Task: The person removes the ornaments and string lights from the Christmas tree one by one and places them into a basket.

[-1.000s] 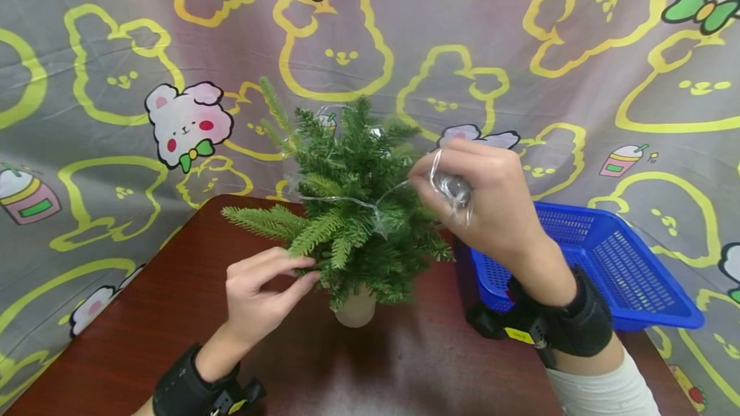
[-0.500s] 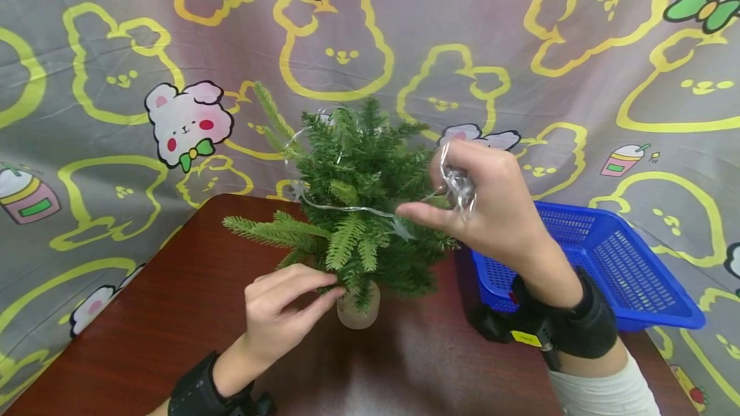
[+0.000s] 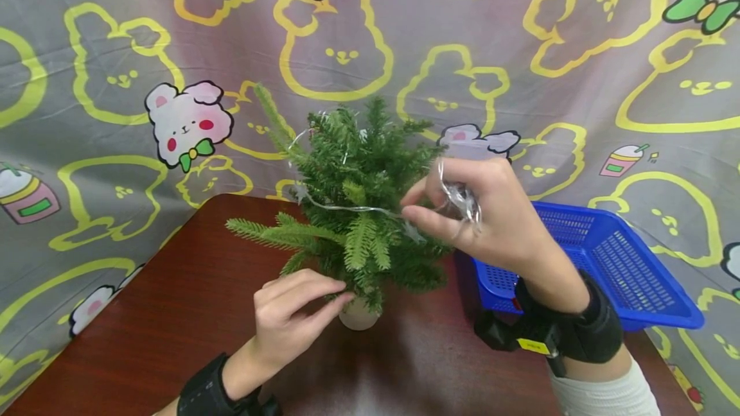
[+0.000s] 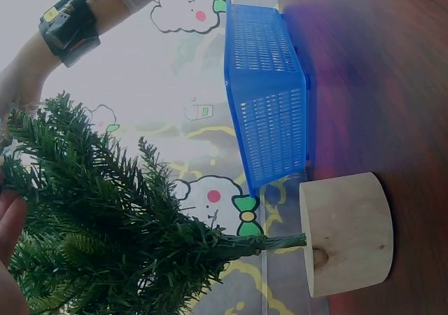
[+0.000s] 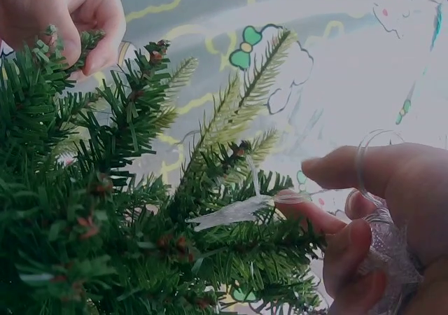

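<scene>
A small artificial Christmas tree (image 3: 370, 165) stands on a round wooden base (image 4: 350, 234). My left hand (image 3: 295, 320) pinches a low front branch between thumb and fingers; the right wrist view shows the same hand (image 5: 77, 21) at a branch tip. My right hand (image 3: 491, 210), at the tree's right side, holds a bundle of clear string lights (image 3: 464, 203) in its curled fingers. From there the light wire (image 3: 352, 208) runs across the front of the tree and up its left side. A clear star light (image 5: 234, 212) lies against the branches near my right fingertips.
A blue perforated plastic basket (image 3: 688, 313) sits to the right, behind my right forearm. The reddish-brown table (image 3: 191, 294) ends at a patterned cloth backdrop (image 3: 231, 50). Longer pale branches (image 3: 260, 233) stick out on the tree's left.
The tree has turned, its front branches shifting right. My left hand has moved right and slightly down with its branch. My right thumb and fingers spread, then came closer together around the wire.
</scene>
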Motion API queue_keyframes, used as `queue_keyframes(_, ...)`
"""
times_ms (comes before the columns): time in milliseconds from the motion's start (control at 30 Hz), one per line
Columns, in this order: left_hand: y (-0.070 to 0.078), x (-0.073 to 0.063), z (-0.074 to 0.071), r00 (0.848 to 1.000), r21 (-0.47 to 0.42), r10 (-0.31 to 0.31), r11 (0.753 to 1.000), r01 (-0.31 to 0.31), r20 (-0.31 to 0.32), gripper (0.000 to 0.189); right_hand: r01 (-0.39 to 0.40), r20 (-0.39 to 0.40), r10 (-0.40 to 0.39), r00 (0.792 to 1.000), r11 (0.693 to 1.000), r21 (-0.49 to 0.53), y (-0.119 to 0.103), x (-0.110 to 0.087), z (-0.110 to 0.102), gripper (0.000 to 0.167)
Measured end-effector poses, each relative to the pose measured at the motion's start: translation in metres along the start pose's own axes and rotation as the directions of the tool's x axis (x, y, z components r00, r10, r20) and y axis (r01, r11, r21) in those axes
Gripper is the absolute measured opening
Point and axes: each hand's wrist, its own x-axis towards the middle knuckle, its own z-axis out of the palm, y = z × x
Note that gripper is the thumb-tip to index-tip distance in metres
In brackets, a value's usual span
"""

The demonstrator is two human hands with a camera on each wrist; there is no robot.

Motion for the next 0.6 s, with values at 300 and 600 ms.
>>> queue_keyframes(300,0.003,0.0002,-0.0008,0.999,-0.017,0.039,0.999,-0.039,-0.007,0.011,0.009,0.009,-0.009,1.0,1.0,-0.015,-0.0038,0.0005,-0.0005,0.012)
queue_keyframes(600,0.0038,-0.0035,-0.0071,0.999,0.073,-0.032,0.997,0.033,-0.023,0.019,0.03,-0.014,-0.032,0.999,0.995,-0.097,-0.0063,0.0014,0.0037,0.004)
